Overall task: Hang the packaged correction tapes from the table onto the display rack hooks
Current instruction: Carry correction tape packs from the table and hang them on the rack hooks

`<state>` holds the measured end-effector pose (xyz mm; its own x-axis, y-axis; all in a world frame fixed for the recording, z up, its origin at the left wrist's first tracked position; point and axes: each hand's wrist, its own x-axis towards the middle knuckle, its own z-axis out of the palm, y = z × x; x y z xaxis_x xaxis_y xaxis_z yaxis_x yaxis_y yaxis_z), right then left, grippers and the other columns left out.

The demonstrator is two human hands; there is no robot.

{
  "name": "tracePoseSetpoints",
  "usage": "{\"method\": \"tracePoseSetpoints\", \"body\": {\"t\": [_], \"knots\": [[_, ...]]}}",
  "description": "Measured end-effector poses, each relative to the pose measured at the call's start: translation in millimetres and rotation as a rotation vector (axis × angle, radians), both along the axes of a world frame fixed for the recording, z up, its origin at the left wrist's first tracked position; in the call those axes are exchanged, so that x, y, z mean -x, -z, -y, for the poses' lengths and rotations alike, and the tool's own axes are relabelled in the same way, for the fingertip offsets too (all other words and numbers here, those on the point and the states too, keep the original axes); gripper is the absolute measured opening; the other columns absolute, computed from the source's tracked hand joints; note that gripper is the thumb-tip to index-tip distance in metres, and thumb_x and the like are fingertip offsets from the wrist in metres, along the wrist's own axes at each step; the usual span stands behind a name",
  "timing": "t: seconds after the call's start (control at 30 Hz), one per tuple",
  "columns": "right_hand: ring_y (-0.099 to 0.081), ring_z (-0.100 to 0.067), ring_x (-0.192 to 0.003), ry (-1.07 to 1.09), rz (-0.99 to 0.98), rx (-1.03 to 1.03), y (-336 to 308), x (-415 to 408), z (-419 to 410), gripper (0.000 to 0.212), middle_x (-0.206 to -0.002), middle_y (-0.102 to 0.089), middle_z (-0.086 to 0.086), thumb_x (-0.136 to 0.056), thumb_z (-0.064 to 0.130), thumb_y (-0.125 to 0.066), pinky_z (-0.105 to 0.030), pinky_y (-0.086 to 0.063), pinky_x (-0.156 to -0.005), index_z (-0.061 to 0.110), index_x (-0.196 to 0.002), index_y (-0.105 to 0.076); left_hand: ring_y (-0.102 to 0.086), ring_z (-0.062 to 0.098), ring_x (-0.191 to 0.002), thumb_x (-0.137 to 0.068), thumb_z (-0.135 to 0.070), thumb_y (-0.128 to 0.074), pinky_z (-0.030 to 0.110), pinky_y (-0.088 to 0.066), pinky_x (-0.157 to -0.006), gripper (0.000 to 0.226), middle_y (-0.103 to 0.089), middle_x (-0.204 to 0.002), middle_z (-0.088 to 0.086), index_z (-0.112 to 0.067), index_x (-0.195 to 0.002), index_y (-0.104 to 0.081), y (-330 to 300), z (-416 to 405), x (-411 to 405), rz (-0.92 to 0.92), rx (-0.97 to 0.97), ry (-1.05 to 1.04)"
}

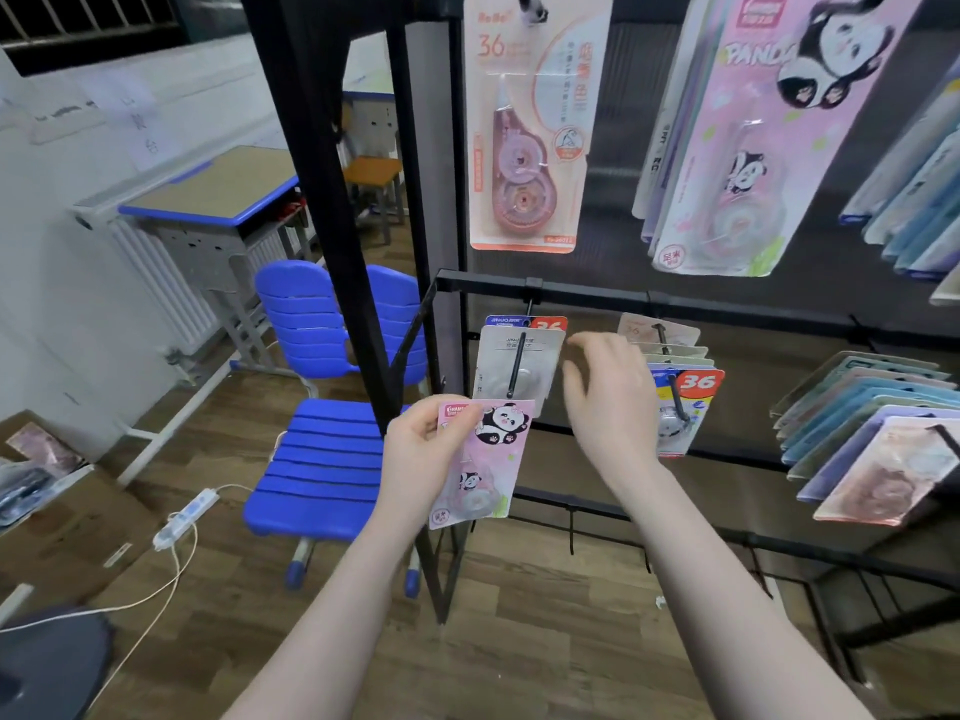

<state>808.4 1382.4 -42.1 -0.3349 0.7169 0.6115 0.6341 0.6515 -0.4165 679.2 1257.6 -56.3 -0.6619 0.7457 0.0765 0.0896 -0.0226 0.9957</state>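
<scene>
While the left hand [426, 439] is pinching the pink panda-printed correction tape card [480, 462] by its top left corner, keeping its hanging hole free, the right hand [605, 392] is hovering loosely curled and empty beside the black metal rack hook [516, 363], probably to steady the grey cards [511, 366] hanging there.

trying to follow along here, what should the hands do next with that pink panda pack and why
Probably lift the pink panda pack, pinched by the left hand, up to the hook just above it. The right hand hovers open beside that hook, seemingly ready to steady it.
</scene>
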Motion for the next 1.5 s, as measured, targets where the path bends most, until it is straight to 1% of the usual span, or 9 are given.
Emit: {"method": "tracePoseSetpoints", "body": {"t": [0.23, 0.4, 0.53, 0.7, 0.9, 1.1, 1.17, 1.33, 1.5], "knots": [[-0.057, -0.028, -0.087, 0.067, 0.042, -0.105, 25.1, -33.6, 24.0, 0.019, -0.095, -0.065, -0.008, -0.082, 0.009, -0.055, -0.03, -0.036, -0.078, 0.007, -0.097, -0.066, -0.064, -0.002, -0.074, -0.089, -0.002, -0.065, 0.015, -0.05, -0.065, 0.008, -0.07, -0.082, -0.003, -0.006, -0.09, -0.071, 3.7, -20.7, -4.2, -0.045, 0.0, 0.038], [-0.058, -0.028, -0.086, 0.101, 0.074, -0.102, 40.9, -53.7, 33.7, 0.017, -0.095, -0.065, -0.008, -0.082, 0.008, -0.055, -0.034, -0.044, -0.074, 0.006, -0.095, -0.066, -0.064, -0.004, -0.077, -0.089, -0.004, -0.064, 0.012, -0.049, -0.065, 0.008, -0.07, -0.089, 0.0, -0.006, -0.093, -0.071, 2.6, -30.3, -5.4, -0.061, -0.017, 0.054], [-0.06, -0.029, -0.084, 0.144, 0.138, -0.041, 48.0, -62.5, 33.8, 0.017, -0.093, -0.065, -0.01, -0.077, 0.003, -0.069, -0.036, -0.048, -0.07, 0.005, -0.093, -0.066, -0.063, -0.008, -0.074, -0.09, -0.004, -0.063, 0.009, -0.047, -0.061, 0.007, -0.068, -0.089, 0.0, -0.007, -0.093, -0.069, 3.5, -32.3, -4.4, -0.077, -0.021, 0.057], [-0.059, -0.029, -0.08, 0.192, 0.174, -0.006, 49.6, -65.9, 36.1, 0.018, -0.091, -0.065, -0.009, -0.075, 0.004, -0.07, -0.035, -0.046, -0.067, 0.007, -0.092, -0.065, -0.064, -0.003, -0.077, -0.09, -0.006, -0.064, 0.011, -0.049, -0.064, 0.007, -0.068, -0.089, -0.003, -0.012, -0.091, -0.068, 10.2, -36.7, 1.1, -0.076, 0.007, 0.046], [-0.062, -0.03, -0.091, 0.238, 0.223, 0.039, 50.1, -77.3, 49.3, 0.028, -0.1, -0.066, -0.008, -0.074, 0.008, -0.072, -0.038, -0.048, -0.077, 0.008, -0.102, -0.065, -0.063, 0.01, -0.088, -0.091, -0.02, -0.065, 0.018, -0.048, -0.067, 0.003, -0.068, -0.091, -0.005, -0.018, -0.09, -0.067, 9.6, -70.1, 8.2, -0.138, 0.123, -0.005], [-0.063, -0.03, -0.092, 0.315, 0.315, 0.04, 45.0, -95.0, 63.4, 0.043, -0.097, -0.065, -0.009, -0.066, 0.014, -0.081, -0.039, -0.051, -0.078, 0.006, -0.105, -0.064, -0.05, 0.01, -0.09, -0.094, -0.031, -0.059, 0.013, -0.03, -0.054, 0.024, -0.057, -0.099, -0.006, -0.013, -0.111, -0.061, -3.2, -95.3, 4.8, -0.225, 0.29, -0.09], [-0.063, -0.031, -0.093, 0.329, 0.337, 0.055, 44.8, -102.0, 65.8, 0.045, -0.097, -0.065, -0.009, -0.067, 0.016, -0.081, -0.04, -0.051, -0.079, 0.006, -0.107, -0.064, -0.052, 0.011, -0.097, -0.094, -0.032, -0.059, 0.016, -0.033, -0.06, 0.031, -0.058, -0.109, -0.006, -0.013, -0.119, -0.057, -3.9, -96.5, 4.0, -0.237, 0.293, -0.105], [-0.063, -0.033, -0.095, 0.295, 0.37, 0.061, 43.3, -115.7, 71.0, 0.047, -0.099, -0.065, -0.012, -0.067, 0.019, -0.081, -0.042, -0.052, -0.08, 0.005, -0.108, -0.064, -0.045, 0.027, -0.129, -0.097, -0.033, -0.055, 0.04, -0.039, -0.099, 0.047, -0.049, -0.14, 0.008, -0.011, -0.137, -0.045, -2.0, -66.3, -9.6, -0.393, 0.311, -0.154], [-0.062, -0.032, -0.086, 0.153, 0.375, 0.035, 36.2, -118.3, 74.4, 0.05, -0.092, -0.064, -0.012, -0.062, 0.019, -0.085, -0.04, -0.052, -0.073, 0.005, -0.105, -0.064, -0.03, 0.029, -0.141, -0.095, -0.028, -0.058, 0.04, -0.028, -0.114, 0.058, -0.037, -0.15, 0.013, -0.007, -0.145, -0.036, -1.8, -2.3, -34.0, -0.829, 0.542, -0.133]]}}
